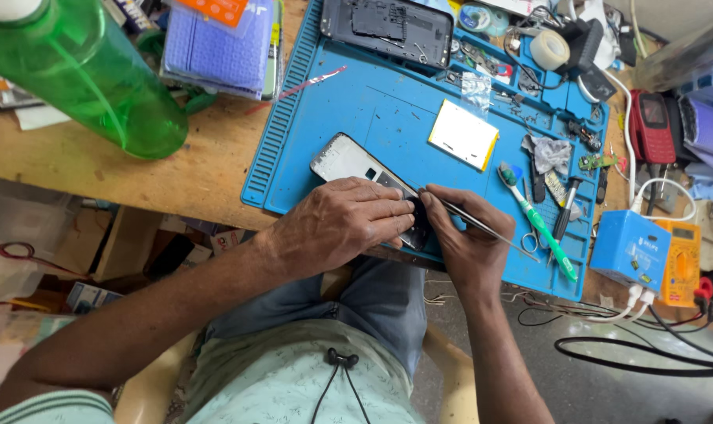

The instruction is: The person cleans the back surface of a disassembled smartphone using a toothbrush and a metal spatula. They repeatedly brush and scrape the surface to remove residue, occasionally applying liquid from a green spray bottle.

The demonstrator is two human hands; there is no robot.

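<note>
Closest to the camera, the person's left hand (342, 224) lies flat over the lower end of an opened phone (356, 169), fingers pressed together and pinning it against the blue mat (372, 102) at the bench's near edge. Only the phone's pale upper half shows; the rest is hidden under that hand. Just beside it, the right hand (466, 243) has its grip pinched narrow around metal tweezers (470, 221), whose tip meets the phone under the left fingertips, so the exact contact point cannot be made out. Toward the mat's right edge lie a green toothbrush (538, 224) and a yellow-edged white battery (464, 135). A green bottle (89, 78) is cut off at the bench's far left corner.
</note>
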